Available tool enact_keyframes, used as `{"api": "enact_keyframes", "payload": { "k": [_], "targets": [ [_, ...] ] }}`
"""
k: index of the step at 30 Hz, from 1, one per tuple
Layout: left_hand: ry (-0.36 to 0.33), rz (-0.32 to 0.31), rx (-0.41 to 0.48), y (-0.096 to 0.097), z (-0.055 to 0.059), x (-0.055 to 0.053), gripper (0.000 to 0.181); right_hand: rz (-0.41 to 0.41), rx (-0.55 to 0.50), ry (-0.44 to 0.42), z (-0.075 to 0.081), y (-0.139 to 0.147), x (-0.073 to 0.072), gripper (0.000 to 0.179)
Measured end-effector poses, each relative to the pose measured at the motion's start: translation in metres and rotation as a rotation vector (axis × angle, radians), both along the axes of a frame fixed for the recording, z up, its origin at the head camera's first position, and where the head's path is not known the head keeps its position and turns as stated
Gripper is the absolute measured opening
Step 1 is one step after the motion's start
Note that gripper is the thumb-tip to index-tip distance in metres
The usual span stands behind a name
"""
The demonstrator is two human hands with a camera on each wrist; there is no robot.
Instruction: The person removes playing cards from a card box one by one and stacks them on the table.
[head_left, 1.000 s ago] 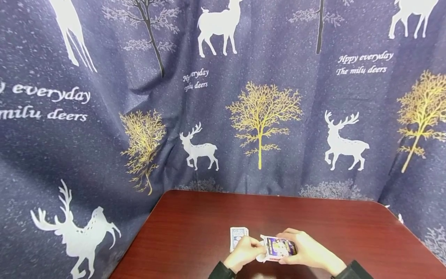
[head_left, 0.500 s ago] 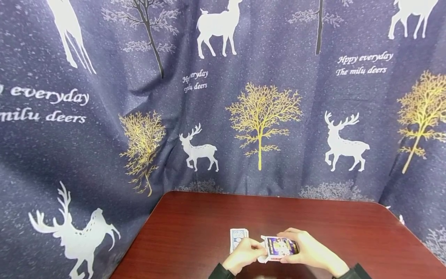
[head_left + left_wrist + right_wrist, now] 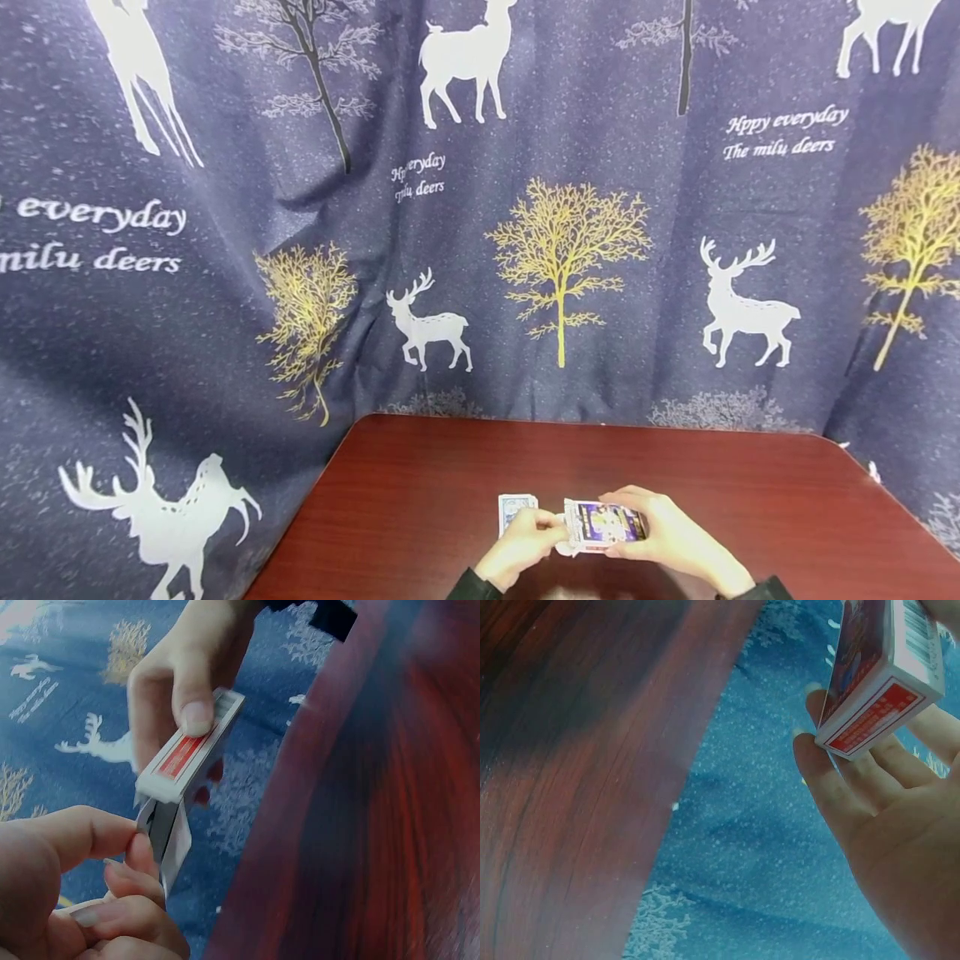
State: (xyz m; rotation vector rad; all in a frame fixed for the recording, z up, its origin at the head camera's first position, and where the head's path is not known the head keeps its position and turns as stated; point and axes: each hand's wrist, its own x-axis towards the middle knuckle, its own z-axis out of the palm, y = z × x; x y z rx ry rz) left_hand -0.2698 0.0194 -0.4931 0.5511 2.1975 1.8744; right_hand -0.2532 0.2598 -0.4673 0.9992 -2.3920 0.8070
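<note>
Right hand (image 3: 667, 537) is gripping the card box (image 3: 603, 527) just above the table's (image 3: 420, 467) near edge, thumb pressing its side, fingers curling under it. Left hand (image 3: 525, 542) is pinching the box's open flap (image 3: 174, 844) at the left end, thumb and fingers closing on it. Just beyond the left hand, a card deck (image 3: 513, 508) is lying on the table, partly hidden. Farther back, a deer-print curtain (image 3: 480, 208) is hanging behind the table.

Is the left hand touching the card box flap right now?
Touching: the left wrist view shows the left hand pinching the open flap of the card box.
</note>
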Motion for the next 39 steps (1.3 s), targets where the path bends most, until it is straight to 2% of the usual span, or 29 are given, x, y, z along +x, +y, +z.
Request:
{"api": "enact_keyframes", "payload": {
  "k": [5,11,15,19,23,29,34,39],
  "targets": [
    [-0.03,0.007,0.027,-0.009,0.002,-0.006,0.021,-0.016,-0.047,-0.046,0.001,0.004,0.0,0.051],
    [-0.036,0.011,0.034,-0.012,0.003,-0.006,0.021,-0.013,-0.044,-0.036,0.001,0.003,-0.002,0.051],
    [-0.039,-0.013,0.011,-0.011,0.004,-0.003,0.024,-0.005,-0.048,-0.029,0.002,0.002,-0.003,0.051],
    [-0.05,-0.043,0.025,-0.009,0.002,-0.002,0.026,-0.013,-0.046,-0.038,0.003,0.002,-0.005,0.052],
    [-0.087,-0.034,0.045,-0.006,-0.001,-0.002,0.025,-0.024,-0.037,-0.022,0.004,0.001,-0.007,0.052],
    [-0.155,-0.022,0.073,-0.012,0.004,-0.005,0.029,-0.024,-0.047,0.011,0.007,0.0,-0.009,0.053],
    [-0.146,0.014,0.058,-0.018,0.007,-0.008,0.028,-0.031,-0.082,-0.014,0.005,0.003,-0.01,0.053],
    [-0.156,0.013,0.078,-0.022,0.01,-0.011,0.031,-0.061,-0.096,-0.024,0.002,0.007,-0.01,0.052]
  ]
}}
